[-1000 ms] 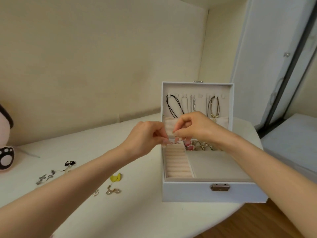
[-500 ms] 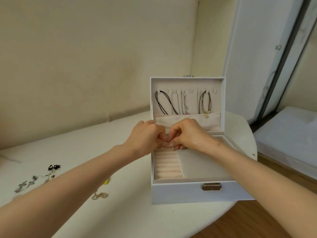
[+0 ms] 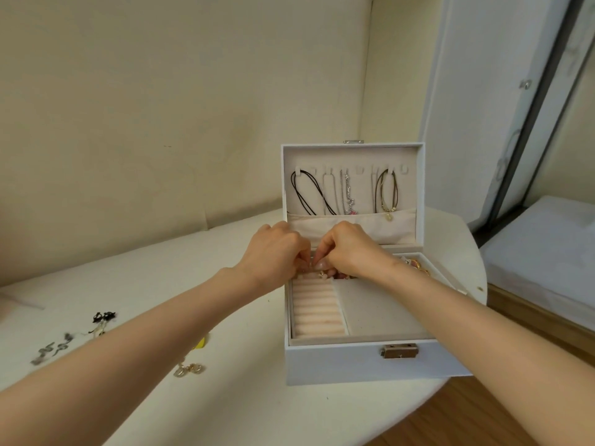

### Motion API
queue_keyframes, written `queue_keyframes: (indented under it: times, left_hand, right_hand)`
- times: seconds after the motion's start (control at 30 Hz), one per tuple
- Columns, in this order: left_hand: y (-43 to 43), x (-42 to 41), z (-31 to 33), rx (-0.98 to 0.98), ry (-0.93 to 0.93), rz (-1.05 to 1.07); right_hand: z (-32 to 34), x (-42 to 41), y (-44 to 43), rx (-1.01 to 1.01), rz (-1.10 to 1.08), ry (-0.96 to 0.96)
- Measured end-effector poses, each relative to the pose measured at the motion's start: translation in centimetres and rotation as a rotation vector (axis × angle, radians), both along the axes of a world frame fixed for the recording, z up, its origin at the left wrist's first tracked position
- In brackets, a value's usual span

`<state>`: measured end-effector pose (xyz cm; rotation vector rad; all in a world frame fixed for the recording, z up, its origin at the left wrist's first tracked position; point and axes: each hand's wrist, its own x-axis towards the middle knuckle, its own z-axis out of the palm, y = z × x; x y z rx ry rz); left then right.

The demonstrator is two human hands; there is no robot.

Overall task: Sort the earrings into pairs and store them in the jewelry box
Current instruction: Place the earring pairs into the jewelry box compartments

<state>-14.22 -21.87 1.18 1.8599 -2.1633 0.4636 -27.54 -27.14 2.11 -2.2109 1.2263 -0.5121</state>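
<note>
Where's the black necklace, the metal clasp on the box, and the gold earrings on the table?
Black necklace (image 3: 297,196), head view, left cord.
Metal clasp (image 3: 399,351), head view, plate's middle.
Gold earrings (image 3: 180,371), head view, left earring.

The left forearm (image 3: 145,349) hides most of the yellow earring (image 3: 200,343); the silver earrings (image 3: 51,349) are blurred.

Upright lid (image 3: 406,191) walls the jewelry box's (image 3: 338,365) far side; table (image 3: 251,400) on its left lies open.

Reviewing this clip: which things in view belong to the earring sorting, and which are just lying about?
Job: jewelry box, left hand, right hand, gold earrings, black earrings, silver earrings.
Lying about: necklaces hung in the lid, mattress.
</note>
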Motion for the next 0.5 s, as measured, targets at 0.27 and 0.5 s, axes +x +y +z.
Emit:
queue_keyframes:
  times: [0.27, 0.5]
  left_hand:
    - [0.05, -0.36, -0.43, -0.048, -0.034, 0.019]
    - [0.7, 0.14, -0.22, -0.003, -0.025, -0.005]
  right_hand:
    - [0.05, 0.54, 0.04, -0.005, 0.013, 0.068]
    - [-0.44, 0.93, 0.05, -0.082, 0.013, 0.071]
